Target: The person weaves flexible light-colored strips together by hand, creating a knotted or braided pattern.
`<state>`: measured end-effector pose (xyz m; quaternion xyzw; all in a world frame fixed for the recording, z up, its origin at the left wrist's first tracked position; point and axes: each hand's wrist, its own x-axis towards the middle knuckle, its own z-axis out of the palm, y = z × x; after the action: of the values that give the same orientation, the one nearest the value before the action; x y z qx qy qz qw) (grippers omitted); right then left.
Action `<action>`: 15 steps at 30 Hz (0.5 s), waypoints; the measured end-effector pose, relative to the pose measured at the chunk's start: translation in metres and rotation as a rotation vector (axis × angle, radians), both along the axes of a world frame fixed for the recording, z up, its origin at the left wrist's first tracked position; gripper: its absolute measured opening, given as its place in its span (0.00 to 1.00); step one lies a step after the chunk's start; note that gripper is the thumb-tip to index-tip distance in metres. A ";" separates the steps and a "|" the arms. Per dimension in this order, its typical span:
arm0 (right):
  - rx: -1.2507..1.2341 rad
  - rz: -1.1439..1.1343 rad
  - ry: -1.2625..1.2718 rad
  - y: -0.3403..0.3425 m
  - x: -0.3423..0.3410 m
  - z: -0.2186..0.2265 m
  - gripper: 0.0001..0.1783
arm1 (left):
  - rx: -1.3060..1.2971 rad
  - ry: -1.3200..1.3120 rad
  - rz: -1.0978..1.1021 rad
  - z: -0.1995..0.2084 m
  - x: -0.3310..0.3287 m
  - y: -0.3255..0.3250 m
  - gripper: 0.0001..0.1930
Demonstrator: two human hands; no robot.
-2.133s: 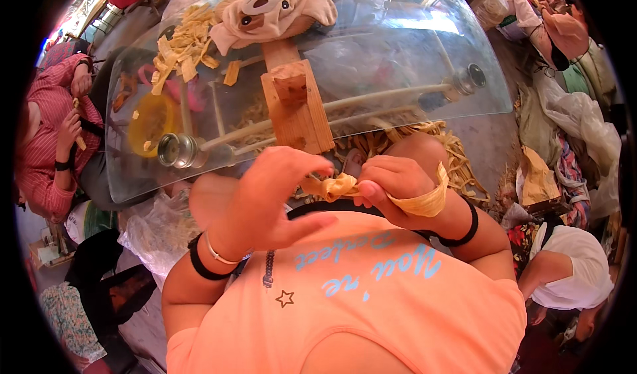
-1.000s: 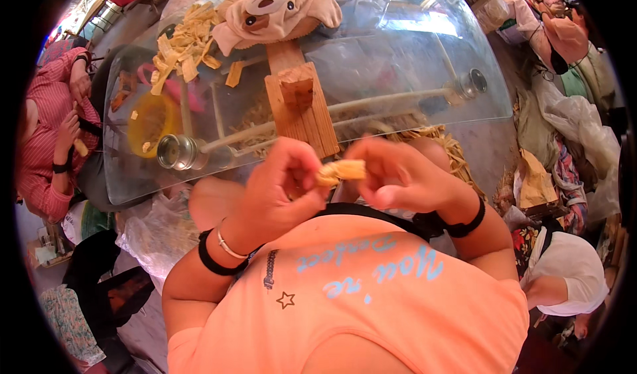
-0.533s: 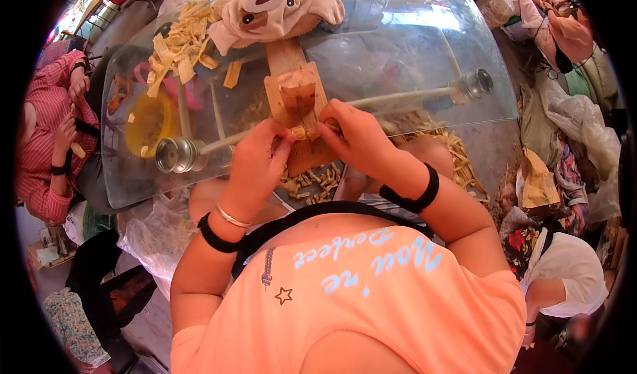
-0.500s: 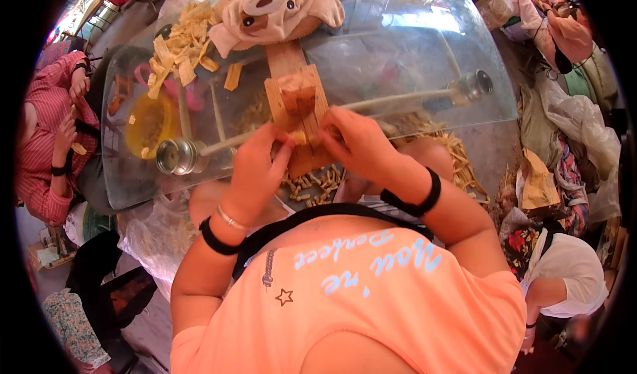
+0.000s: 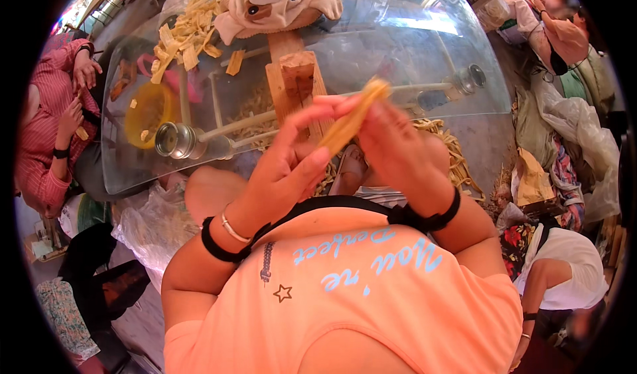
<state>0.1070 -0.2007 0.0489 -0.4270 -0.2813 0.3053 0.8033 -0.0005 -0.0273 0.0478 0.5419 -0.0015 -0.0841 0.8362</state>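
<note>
A long, narrow yellow strip (image 5: 346, 126), dry and fibrous-looking, is held up at a slant over my lap, clear of the glass. My left hand (image 5: 286, 165) grips its lower part, thumb near the bottom end and fingertips reaching across toward its top. The upper part is pinched by my right hand (image 5: 401, 145), which is slightly smeared by motion. Just beyond my hands, a wooden block (image 5: 300, 75) stands on a wooden board (image 5: 317, 90); my fingers cover the board's near end.
Curved glass tabletop (image 5: 398, 49) carries a pile of yellow strips (image 5: 189, 32) and a plush dog-faced cloth (image 5: 282, 9). Below the glass are a yellow basin (image 5: 149, 115) and metal-ended legs (image 5: 176, 140). Short rolled pieces lie beneath. A person in striped sleeves (image 5: 53, 108) sits left; others sit right.
Both hands have lifted off the wooden board and come back toward me, the right swinging further right. The yellow strip now shows between them, raised at a slant.
</note>
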 end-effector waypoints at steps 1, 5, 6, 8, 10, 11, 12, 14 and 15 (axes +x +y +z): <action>0.119 0.064 0.260 -0.010 0.004 0.006 0.16 | 0.017 0.061 -0.082 -0.001 -0.003 0.004 0.21; -0.387 0.020 -0.025 -0.038 0.010 0.007 0.16 | 0.212 0.131 -0.234 0.007 -0.010 0.024 0.17; -0.749 -0.062 -0.267 -0.036 0.002 0.016 0.16 | 0.290 0.106 -0.228 0.011 -0.010 0.024 0.16; -0.749 0.178 -0.589 -0.033 -0.015 0.011 0.17 | 0.388 0.019 -0.225 0.012 -0.006 0.023 0.18; -0.762 0.538 -0.787 -0.031 -0.019 0.010 0.17 | 0.419 0.018 -0.279 0.017 -0.002 0.022 0.19; -0.778 0.774 -0.818 -0.030 -0.018 0.013 0.17 | 0.400 0.059 -0.337 0.025 0.002 0.017 0.19; -0.716 0.775 -0.699 -0.030 -0.018 0.019 0.17 | 0.381 0.101 -0.397 0.029 0.004 0.011 0.19; -0.536 0.532 -0.628 -0.030 -0.018 0.005 0.17 | 0.047 -0.016 0.025 0.030 0.009 -0.012 0.16; -0.448 0.409 -0.593 -0.030 -0.017 0.002 0.18 | 0.021 -0.078 0.155 0.029 0.010 -0.012 0.14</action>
<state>0.0905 -0.2307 0.0512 -0.5959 -0.5059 0.3757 0.4979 0.0090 -0.0396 0.0770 0.5521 0.0088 0.0019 0.8337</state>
